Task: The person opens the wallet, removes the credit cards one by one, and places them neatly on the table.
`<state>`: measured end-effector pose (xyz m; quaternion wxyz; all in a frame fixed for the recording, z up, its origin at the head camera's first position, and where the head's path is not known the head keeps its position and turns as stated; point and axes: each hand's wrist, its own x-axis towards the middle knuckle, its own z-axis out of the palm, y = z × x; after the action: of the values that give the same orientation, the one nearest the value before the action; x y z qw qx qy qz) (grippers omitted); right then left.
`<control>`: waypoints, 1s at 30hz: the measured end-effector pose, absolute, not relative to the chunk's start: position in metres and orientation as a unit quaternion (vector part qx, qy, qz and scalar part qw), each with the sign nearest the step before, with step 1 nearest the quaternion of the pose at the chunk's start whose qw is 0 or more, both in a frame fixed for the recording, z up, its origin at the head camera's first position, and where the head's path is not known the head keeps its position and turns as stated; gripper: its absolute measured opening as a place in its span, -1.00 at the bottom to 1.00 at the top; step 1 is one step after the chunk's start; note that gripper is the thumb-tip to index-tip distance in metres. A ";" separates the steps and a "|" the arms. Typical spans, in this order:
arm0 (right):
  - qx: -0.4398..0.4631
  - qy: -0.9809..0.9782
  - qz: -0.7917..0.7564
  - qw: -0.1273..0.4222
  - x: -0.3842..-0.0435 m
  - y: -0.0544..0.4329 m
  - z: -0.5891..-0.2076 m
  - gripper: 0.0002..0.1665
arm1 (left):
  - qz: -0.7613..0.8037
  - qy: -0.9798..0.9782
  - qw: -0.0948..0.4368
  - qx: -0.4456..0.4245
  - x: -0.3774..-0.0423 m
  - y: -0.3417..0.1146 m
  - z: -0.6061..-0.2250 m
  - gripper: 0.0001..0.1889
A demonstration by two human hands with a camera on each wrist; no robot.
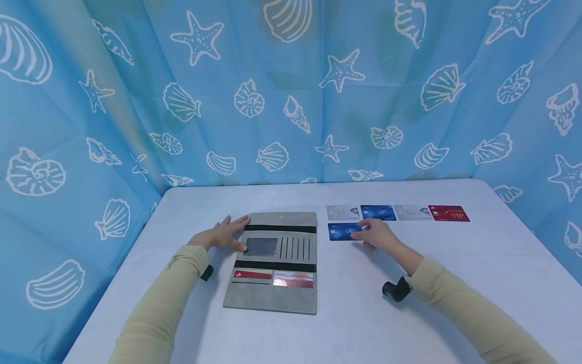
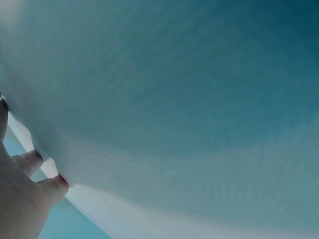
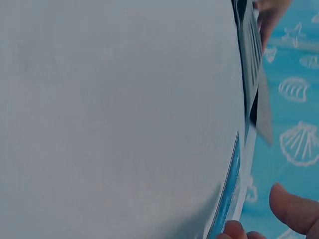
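Face up on the table, a blue VIP card (image 1: 341, 231) has my right hand (image 1: 381, 235) at its right end. One of the right hand's fingertips (image 3: 234, 230) overlaps the card's edge in the right wrist view, while another finger stands apart, above the table. At the left, my left hand (image 1: 223, 235) rests spread, its fingertips along the left edge of an unfolded grey wallet (image 1: 273, 298). That wallet has a clear window (image 1: 261, 246), several card slots, and a red card (image 1: 252, 274) and a white-and-red card (image 1: 293, 279) in its lower pockets.
Behind the blue card lies a row of cards: a silver one (image 1: 338, 213), another blue one (image 1: 382, 213), a second silver one (image 1: 411, 212) and a red one (image 1: 447, 213). A blue shell-patterned curtain (image 1: 291, 76) hangs behind the white table (image 1: 354, 323).
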<state>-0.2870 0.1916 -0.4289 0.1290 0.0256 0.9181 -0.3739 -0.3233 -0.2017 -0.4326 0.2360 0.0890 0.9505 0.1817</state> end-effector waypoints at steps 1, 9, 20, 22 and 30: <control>0.022 0.916 -0.380 0.128 -0.284 0.189 -0.428 -0.36 | 0.182 0.950 0.236 0.090 -0.323 -0.202 -0.433 -0.01; -0.016 0.901 -0.415 0.123 -0.259 0.166 -0.429 -0.56 | 0.178 0.950 0.235 0.100 -0.323 -0.200 -0.430 -0.01; -0.062 0.893 -0.422 0.142 -0.230 0.128 -0.428 -0.80 | 0.164 0.951 0.237 0.115 -0.327 -0.202 -0.433 0.00; -0.062 0.894 -0.419 0.149 -0.227 0.122 -0.427 -0.85 | 0.163 0.951 0.236 0.116 -0.327 -0.202 -0.433 -0.01; -0.091 0.887 -0.419 0.171 -0.218 0.108 -0.428 -0.91 | 0.161 0.952 0.233 0.119 -0.326 -0.203 -0.433 0.00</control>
<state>-0.2181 0.1082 -0.4281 0.1707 -0.0913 0.8869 -0.4195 -0.3263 -0.2026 -0.4334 0.2334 0.1189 0.9515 0.1610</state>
